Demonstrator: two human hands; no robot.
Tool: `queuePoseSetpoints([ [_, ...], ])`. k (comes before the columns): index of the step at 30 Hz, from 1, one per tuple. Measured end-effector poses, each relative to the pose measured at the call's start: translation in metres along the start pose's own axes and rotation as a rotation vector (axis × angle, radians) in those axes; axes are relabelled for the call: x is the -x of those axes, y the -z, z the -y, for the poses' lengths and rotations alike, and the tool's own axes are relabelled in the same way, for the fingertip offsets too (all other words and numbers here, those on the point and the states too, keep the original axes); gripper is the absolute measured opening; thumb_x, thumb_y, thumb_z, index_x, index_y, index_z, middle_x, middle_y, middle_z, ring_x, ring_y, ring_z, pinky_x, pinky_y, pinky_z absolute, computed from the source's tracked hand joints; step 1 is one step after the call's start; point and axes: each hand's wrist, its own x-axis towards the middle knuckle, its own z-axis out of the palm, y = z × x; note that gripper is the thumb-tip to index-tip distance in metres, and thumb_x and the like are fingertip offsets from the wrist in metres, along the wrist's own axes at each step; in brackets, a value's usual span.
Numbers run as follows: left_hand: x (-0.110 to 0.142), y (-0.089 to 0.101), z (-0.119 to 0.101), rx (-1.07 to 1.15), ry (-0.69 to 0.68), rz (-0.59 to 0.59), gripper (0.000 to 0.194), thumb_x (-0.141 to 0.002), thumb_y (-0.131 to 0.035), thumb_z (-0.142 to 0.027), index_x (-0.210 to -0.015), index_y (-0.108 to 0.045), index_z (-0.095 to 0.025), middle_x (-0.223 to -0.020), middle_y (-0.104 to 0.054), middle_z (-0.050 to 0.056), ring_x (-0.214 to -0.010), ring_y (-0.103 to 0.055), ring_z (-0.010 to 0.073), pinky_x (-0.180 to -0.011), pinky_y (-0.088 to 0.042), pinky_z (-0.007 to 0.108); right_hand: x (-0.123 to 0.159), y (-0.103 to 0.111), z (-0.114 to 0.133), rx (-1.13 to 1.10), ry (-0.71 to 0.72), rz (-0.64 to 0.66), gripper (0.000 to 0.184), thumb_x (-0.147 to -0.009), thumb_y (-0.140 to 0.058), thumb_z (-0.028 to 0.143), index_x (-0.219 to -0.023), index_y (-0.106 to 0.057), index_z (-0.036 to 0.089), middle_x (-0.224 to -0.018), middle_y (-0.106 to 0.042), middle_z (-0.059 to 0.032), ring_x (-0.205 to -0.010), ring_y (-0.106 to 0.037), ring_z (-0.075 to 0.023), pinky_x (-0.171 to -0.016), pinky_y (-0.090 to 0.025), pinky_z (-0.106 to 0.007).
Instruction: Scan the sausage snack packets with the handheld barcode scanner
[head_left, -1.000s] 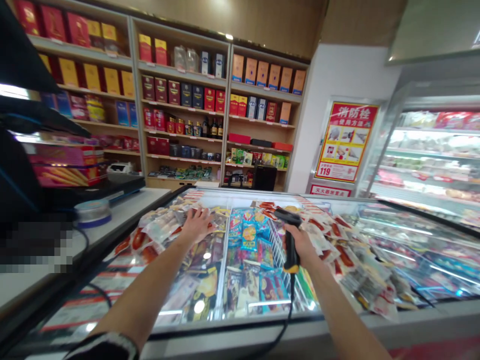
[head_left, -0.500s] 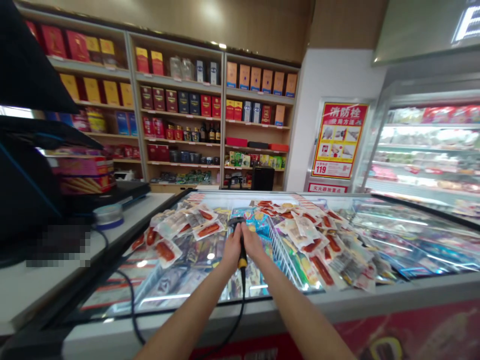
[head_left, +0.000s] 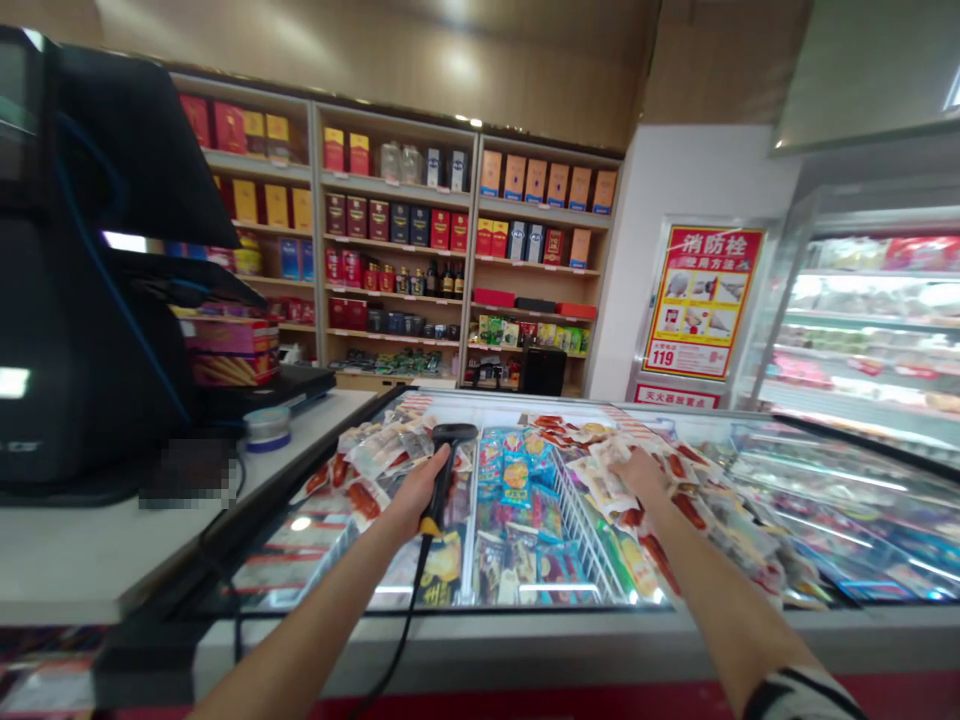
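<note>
Fingers first: the left hand (head_left: 421, 490) is closing around the handle of a black barcode scanner (head_left: 454, 432), thumb lying up along its back, and the scanner is standing nearly upright just left of the frame's centre. Over to the right of centre, the right hand (head_left: 643, 474) is touching the right-hand packets (head_left: 598, 472), palm down; its fingertips are partly blending into the plastic, so whether they are gripping one is impossible to tell.

A black cable (head_left: 409, 618) is hanging from the scanner's yellow-trimmed end and curving to the bottom edge. Left of the scanner, the left-hand packets (head_left: 384, 450) are lying in a smaller heap, reddish sausages showing through. Both heaps are resting on the glass-topped freezer (head_left: 525, 628), and under the glass between them blue snack packs (head_left: 517, 480) are sitting beside a white wire basket wall (head_left: 579, 512).

Further out, at left, a roll of tape (head_left: 268, 430) is sitting on the white counter (head_left: 60, 568), near the dark checkout terminal (head_left: 67, 350). Shelves of boxes and bottles (head_left: 469, 205) are filling the upper middle, a red-and-yellow poster (head_left: 705, 302) is hanging right of them, and a lit refrigerated cabinet (head_left: 874, 330) is glowing at the right edge.
</note>
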Motion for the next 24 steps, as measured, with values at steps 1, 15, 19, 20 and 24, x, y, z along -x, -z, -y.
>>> queuePoseSetpoints([
  [1, 0.002, 0.003, 0.0, 0.01, 0.0, -0.001, 0.04, -0.065, -0.047, -0.053, -0.062, -0.051, -0.013, -0.045, -0.052, -0.001, -0.035, -0.045, 0.0063, -0.034, -0.035, 0.017, 0.001, 0.0, 0.006, 0.001, 0.024, -0.031, 0.031, -0.061, -0.055, 0.033, -0.085, -0.057, 0.015, -0.084, -0.06, -0.0108, -0.082, -0.054, -0.0241, -0.07, -0.036, -0.036],
  [15, 0.034, 0.022, -0.005, 0.187, 0.08, 0.018, 0.032, -0.07, -0.048, -0.045, -0.064, -0.048, -0.014, -0.052, -0.053, 0.0, -0.038, -0.047, 0.006, -0.036, -0.037, 0.017, 0.098, -0.066, 0.11, -0.898, 0.177, -0.118, 0.024, -0.067, -0.039, 0.045, -0.064, -0.038, 0.021, -0.062, -0.049, 0.0005, -0.058, -0.043, -0.013, -0.057, -0.033, -0.022],
  [19, 0.042, 0.024, -0.004, 0.265, 0.077, 0.022, 0.032, -0.07, -0.048, -0.046, -0.067, -0.05, -0.014, -0.054, -0.055, 0.001, -0.039, -0.048, 0.0058, -0.037, -0.037, 0.016, 0.101, -0.083, 0.115, -0.933, 0.143, -0.078, 0.025, -0.065, -0.041, 0.046, -0.065, -0.039, 0.022, -0.061, -0.05, 0.0005, -0.058, -0.045, -0.0134, -0.056, -0.034, -0.022],
  [20, 0.043, 0.023, -0.003, 0.265, 0.078, 0.031, 0.032, -0.069, -0.048, -0.046, -0.067, -0.05, -0.014, -0.054, -0.054, 0.001, -0.039, -0.048, 0.0057, -0.037, -0.036, 0.016, 0.1, -0.085, 0.114, -0.934, 0.139, -0.074, 0.024, -0.065, -0.041, 0.046, -0.065, -0.039, 0.022, -0.061, -0.05, 0.0005, -0.057, -0.045, -0.0133, -0.056, -0.035, -0.022],
  [24, 0.048, 0.014, 0.001, 0.214, 0.077, 0.101, 0.033, -0.069, -0.048, -0.047, -0.065, -0.05, -0.014, -0.054, -0.054, 0.001, -0.039, -0.047, 0.0056, -0.037, -0.035, 0.016, 0.094, -0.088, 0.109, -0.944, 0.156, -0.055, 0.023, -0.066, -0.041, 0.045, -0.066, -0.04, 0.021, -0.061, -0.05, 0.0012, -0.057, -0.045, -0.0128, -0.054, -0.035, -0.022],
])
